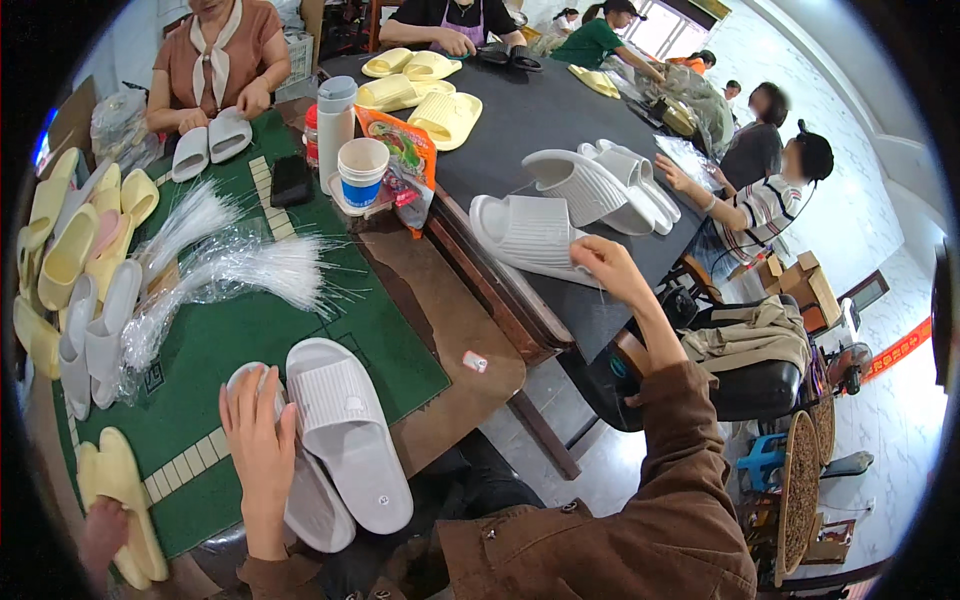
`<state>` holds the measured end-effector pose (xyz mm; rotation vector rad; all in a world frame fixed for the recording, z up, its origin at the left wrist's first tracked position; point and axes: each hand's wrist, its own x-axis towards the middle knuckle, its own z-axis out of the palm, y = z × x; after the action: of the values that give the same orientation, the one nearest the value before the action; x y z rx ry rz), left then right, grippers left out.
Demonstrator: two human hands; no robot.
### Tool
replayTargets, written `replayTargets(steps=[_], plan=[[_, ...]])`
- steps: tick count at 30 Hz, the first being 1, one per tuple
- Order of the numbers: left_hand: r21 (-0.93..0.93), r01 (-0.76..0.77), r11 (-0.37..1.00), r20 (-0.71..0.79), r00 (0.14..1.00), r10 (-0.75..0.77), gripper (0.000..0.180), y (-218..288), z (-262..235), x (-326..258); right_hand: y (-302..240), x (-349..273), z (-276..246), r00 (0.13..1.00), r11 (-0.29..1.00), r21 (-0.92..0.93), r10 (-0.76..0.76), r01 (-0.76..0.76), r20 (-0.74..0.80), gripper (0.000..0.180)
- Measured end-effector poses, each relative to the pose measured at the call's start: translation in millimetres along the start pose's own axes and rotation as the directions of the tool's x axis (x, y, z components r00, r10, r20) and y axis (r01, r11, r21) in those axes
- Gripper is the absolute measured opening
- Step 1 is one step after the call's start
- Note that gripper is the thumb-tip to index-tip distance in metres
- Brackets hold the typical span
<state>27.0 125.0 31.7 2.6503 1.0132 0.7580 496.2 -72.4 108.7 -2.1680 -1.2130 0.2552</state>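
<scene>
A pair of light grey slippers lies on the near edge of the green mat (400, 372) in front of me. My left hand (258, 430) rests over the left grey slipper (318, 505), its fingers stretched out. Beside it is the right grey slipper (352, 430), sole down with its ribbed strap up. Reaching out over the black table, my right hand (608, 265) is closed at the edge of another grey slipper (520, 230), its fingertips pinched there. More grey slippers (590, 185) lie just behind that one.
Bundles of clear plastic ties (250, 270) lie mid-mat, near a dark phone (291, 180). A paper cup (362, 170) and bottle (336, 120) stand behind. Yellow slippers (65, 260) are piled at left; another person's hand (105, 530) touches a yellow pair (140, 510). People work around the black table (510, 110).
</scene>
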Motion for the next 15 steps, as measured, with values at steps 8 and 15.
replayTargets(steps=[8,15], plan=[[-0.138,0.113,0.984,-0.019,0.993,-0.116,0.046,35,-34,-91,75,53,-16,0.963,0.997,-0.077,-0.030,0.010,-0.268,0.056],[-0.162,0.243,0.956,0.207,0.956,-0.208,0.061,80,-13,-111,82,132,3,0.931,0.988,-0.029,0.134,-0.153,-0.338,0.060]])
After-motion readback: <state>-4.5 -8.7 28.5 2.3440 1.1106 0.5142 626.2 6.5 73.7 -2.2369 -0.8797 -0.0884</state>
